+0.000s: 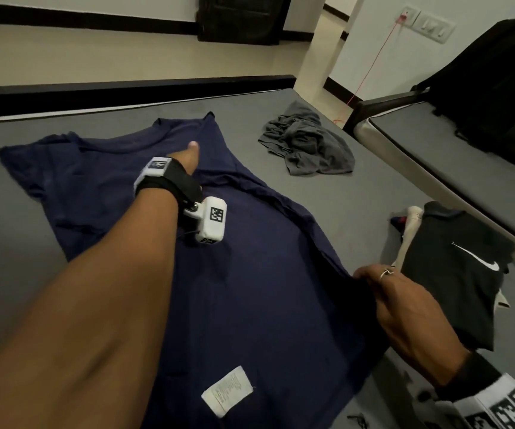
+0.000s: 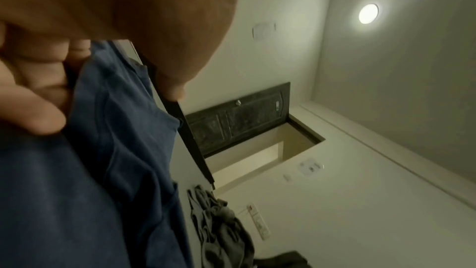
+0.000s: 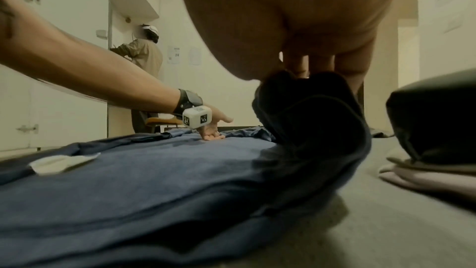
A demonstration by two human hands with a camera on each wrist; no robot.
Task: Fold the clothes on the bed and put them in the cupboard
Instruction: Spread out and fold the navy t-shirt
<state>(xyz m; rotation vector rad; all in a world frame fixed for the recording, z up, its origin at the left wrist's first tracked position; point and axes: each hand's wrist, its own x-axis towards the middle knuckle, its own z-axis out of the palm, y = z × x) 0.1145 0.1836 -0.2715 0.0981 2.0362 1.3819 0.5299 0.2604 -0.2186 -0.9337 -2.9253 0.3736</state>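
Left hand (image 1: pixel 188 159): fingers curled down onto navy T-shirt (image 1: pixel 250 274) near its collar, thumb out; whether they pinch cloth is unclear. Right hand (image 1: pixel 404 305): grips the shirt's right edge, lifted in a bunch. Shirt spread on grey bed (image 1: pixel 358 196), white label (image 1: pixel 228 391) showing. Grey crumpled garment (image 1: pixel 308 144) beyond; folded black garment (image 1: pixel 457 274) just right, partly cut off. Dark door (image 1: pixel 240 20) behind.

A black backpack (image 1: pixel 494 88) sits on the neighbouring bed, a dark door (image 2: pixel 237 117) beyond, ceiling light (image 2: pixel 368 13) glowing.
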